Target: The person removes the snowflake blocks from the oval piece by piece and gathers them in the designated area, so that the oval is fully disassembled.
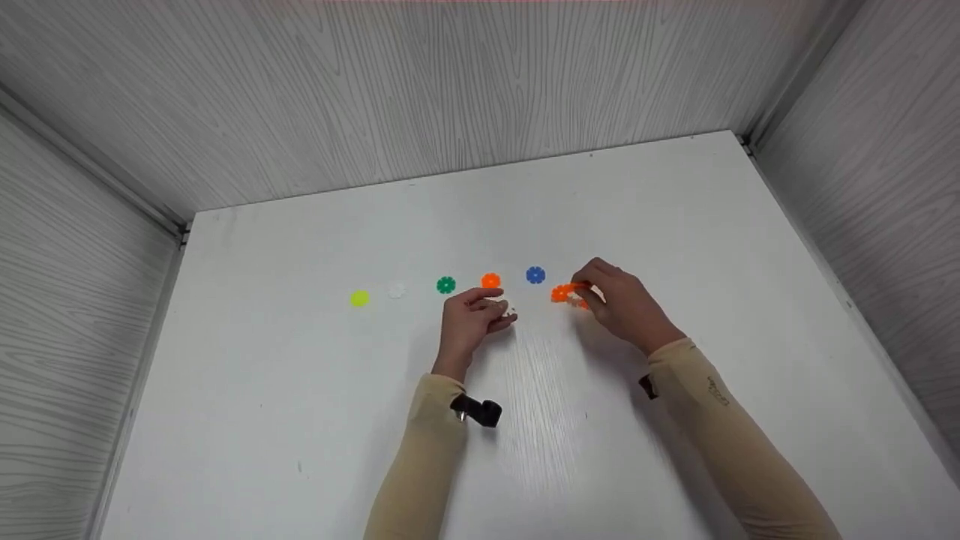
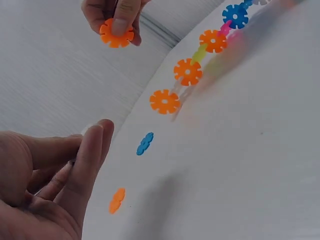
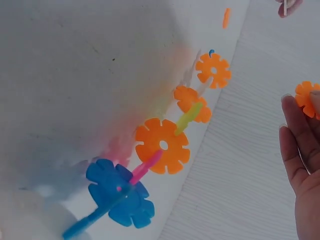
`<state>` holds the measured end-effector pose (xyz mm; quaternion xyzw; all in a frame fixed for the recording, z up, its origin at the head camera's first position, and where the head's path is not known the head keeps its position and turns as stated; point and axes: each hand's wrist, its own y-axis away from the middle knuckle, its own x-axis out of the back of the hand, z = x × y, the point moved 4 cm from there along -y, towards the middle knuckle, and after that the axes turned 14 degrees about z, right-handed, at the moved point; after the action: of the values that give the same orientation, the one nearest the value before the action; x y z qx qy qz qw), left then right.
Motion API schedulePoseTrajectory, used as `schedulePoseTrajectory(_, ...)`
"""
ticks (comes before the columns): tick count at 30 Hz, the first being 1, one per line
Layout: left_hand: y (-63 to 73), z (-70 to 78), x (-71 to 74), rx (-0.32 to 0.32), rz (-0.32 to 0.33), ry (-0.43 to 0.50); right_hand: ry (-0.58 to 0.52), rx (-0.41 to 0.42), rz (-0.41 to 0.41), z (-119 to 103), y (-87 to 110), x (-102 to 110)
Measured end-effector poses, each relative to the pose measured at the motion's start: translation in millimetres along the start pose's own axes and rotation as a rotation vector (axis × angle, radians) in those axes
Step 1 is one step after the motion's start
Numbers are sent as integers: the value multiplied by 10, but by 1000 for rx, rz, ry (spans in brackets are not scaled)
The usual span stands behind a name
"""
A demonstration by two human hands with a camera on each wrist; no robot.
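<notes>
My right hand (image 1: 626, 304) pinches an orange notched disc (image 2: 116, 33) between thumb and fingertips, raised over the table. In the right wrist view that orange disc shows at the right edge, partly covered by the thumb. To the left, my left hand (image 1: 466, 324) holds a small whitish disc (image 3: 285, 6), seen edge-on in the right wrist view and mostly hidden by fingers in the left wrist view. Beneath the right hand lies a chain of interlocked discs, with orange discs (image 3: 163, 145), a yellow one (image 3: 189, 119), a pink one (image 3: 146, 166) and a blue one (image 3: 120, 194).
Loose discs lie in a row on the white table (image 1: 300, 390): yellow (image 1: 360, 298), white (image 1: 397, 290), green (image 1: 446, 285), orange (image 1: 490, 280) and blue (image 1: 535, 275). Wood-patterned panels (image 1: 450, 90) stand at the back and both sides.
</notes>
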<state>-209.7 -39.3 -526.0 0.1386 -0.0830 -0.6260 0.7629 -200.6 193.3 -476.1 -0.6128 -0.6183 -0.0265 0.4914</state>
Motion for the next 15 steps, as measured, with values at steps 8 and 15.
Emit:
schedulePoseTrajectory(8,-92,35,51,42,29,-129,-51,-179,-46,133,-46,12)
schedulePoseTrajectory(15,-144,40,61,51,53,-164,-70,-314,-67,210,-157,-16)
